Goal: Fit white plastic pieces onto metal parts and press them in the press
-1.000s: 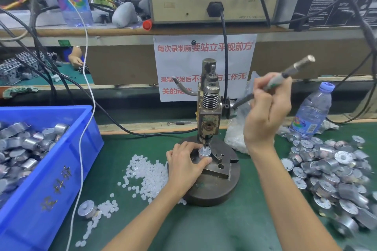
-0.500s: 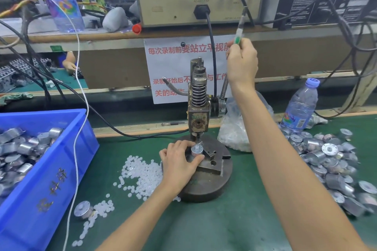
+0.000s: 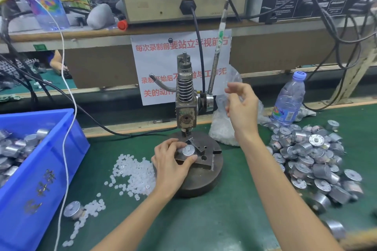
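A hand press (image 3: 186, 108) stands on a round iron base (image 3: 204, 177) in the middle of the green mat. My left hand (image 3: 173, 163) grips a small round metal part (image 3: 188, 152) with a white plastic piece on top, sitting on the press block just in front of the ram. My right hand (image 3: 241, 106) hovers in the air to the right of the press, fingers loosely spread, holding nothing. The press lever (image 3: 218, 47) stands upright behind it. Loose white plastic pieces (image 3: 132, 175) lie left of the base.
A blue bin (image 3: 40, 179) of metal parts sits at the left. A heap of metal parts (image 3: 310, 161) covers the mat at the right, behind it a water bottle (image 3: 288, 100). A clear bag of white pieces (image 3: 222, 130) lies by the press. One metal part (image 3: 72, 210) lies front left.
My right hand has let go of the lever and dropped down beside the press; the lever went from pulled down to upright. My left hand has drawn the part forward from under the ram.
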